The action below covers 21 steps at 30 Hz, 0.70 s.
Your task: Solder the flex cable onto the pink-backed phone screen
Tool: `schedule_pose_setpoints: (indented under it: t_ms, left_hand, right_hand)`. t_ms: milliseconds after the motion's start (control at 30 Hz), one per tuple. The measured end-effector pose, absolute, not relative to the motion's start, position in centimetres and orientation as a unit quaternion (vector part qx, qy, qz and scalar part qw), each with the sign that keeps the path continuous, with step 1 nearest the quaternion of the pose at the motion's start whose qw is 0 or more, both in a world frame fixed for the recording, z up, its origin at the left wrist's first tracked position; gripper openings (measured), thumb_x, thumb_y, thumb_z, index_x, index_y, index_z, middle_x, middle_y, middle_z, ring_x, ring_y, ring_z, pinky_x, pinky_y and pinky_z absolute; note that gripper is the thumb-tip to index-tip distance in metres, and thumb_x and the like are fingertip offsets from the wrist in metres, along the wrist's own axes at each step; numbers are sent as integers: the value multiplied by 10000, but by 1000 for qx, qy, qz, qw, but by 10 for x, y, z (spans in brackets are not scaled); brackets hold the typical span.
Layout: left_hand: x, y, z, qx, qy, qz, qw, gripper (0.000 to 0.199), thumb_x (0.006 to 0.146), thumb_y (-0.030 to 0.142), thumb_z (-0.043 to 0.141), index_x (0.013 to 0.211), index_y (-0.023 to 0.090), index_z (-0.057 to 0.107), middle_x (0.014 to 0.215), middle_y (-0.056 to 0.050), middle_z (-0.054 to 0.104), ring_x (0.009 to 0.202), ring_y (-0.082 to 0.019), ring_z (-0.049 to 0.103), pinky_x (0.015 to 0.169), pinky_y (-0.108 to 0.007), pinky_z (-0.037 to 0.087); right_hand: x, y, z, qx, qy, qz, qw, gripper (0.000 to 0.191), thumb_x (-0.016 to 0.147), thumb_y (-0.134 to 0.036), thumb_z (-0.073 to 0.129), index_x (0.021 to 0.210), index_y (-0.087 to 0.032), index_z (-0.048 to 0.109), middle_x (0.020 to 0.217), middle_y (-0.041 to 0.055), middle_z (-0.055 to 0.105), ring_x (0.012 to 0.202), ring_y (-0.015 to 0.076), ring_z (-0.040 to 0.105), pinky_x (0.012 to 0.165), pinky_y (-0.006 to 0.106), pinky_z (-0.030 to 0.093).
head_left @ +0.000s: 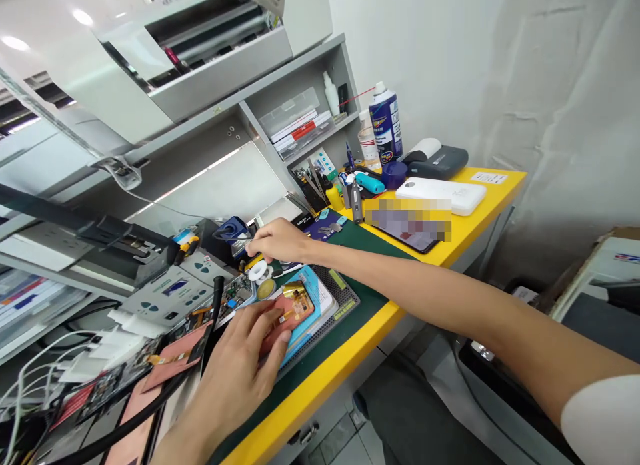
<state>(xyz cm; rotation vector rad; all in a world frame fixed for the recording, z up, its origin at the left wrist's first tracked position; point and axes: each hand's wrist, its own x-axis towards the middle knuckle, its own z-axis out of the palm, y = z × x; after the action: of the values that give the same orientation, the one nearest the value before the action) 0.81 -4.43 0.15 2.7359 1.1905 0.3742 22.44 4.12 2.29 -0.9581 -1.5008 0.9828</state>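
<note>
My left hand (245, 352) lies over a copper-coloured phone screen panel (300, 304), its fingers curled on the surface and its thumb along the near side. A gold flex cable shows on the panel, which rests on a blue-and-white pad (320, 298). Beyond it, my right hand (277, 242) is stretched toward the back of the bench with its fingers closed. Whatever sits between those fingertips is too small or hidden to make out. Just below the right hand are a white spool (261, 272) and a round yellowish tin (267, 290).
Grey control boxes (175, 295) and a black cable (217, 298) crowd the left. On the yellow bench (473, 212) lie a dark phone (405, 233) and a white power bank (445, 194). A blue spray can (386, 122) stands behind, near the grey shelf (320, 145).
</note>
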Motion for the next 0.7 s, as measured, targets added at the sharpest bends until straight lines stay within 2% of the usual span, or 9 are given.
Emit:
schedule_pose_setpoints:
  t_ms: [67,167,300,400,500,567,633,700]
  left_hand:
    - [8,-39,1,922,374,99,32,363,996,491,544,1278,294,660,1380,-87,599,1278,-292,585,1115,-506,506]
    - [10,-34,-1,933,347,95,5,315,1014,466,524,1245,275,621,1349,-85,588,1241,-262,588,1067,-487,533]
    - [11,-32,-6,935,329,129,-3,258,1016,420,535,1216,268,598,1324,-78,591,1215,-249,575,1031,-461,536]
    - [10,-31,-11,928,335,160,10,249,1012,411,550,1217,275,593,1329,-70,596,1225,-244,570,1022,-448,535]
    - [8,-32,-13,927,331,173,32,268,1003,418,564,1223,269,593,1333,-74,596,1225,-238,577,1025,-441,539]
    - [6,-33,-12,929,328,170,42,281,993,434,569,1214,263,603,1337,-80,594,1230,-243,583,1027,-445,544]
    - [4,-34,-11,930,325,162,45,316,979,461,576,1220,258,610,1349,-88,594,1241,-257,585,1037,-465,547]
    - [3,-36,-10,932,322,159,46,349,966,479,578,1228,251,616,1366,-94,598,1253,-271,588,1056,-489,545]
  right_hand:
    - [225,46,19,-435,-612,413,515,224,766,-327,688,668,-128,723,550,-6,631,534,99,504,544,236,338]
    - [228,50,17,-467,-609,392,508,212,772,-315,681,673,-134,732,556,-1,643,553,107,538,548,238,342]
    - [228,51,14,-488,-619,359,499,257,794,-309,666,603,-138,685,527,-9,615,550,105,536,560,240,352]
    - [227,52,11,-504,-616,346,496,238,819,-306,666,667,-132,724,530,-19,613,560,107,543,579,239,367]
    - [225,54,7,-511,-620,329,496,202,844,-266,652,771,-125,776,548,-18,624,603,123,592,617,238,399]
    - [225,55,4,-507,-631,324,489,214,864,-239,635,912,-120,807,579,-12,650,632,138,624,643,244,421]
    - [224,55,1,-506,-646,310,480,316,886,-230,624,1126,-108,789,617,-3,680,656,153,639,661,256,434]
    - [224,55,-2,-511,-659,282,474,453,904,-232,621,1325,-86,701,643,3,698,670,162,639,676,269,441]
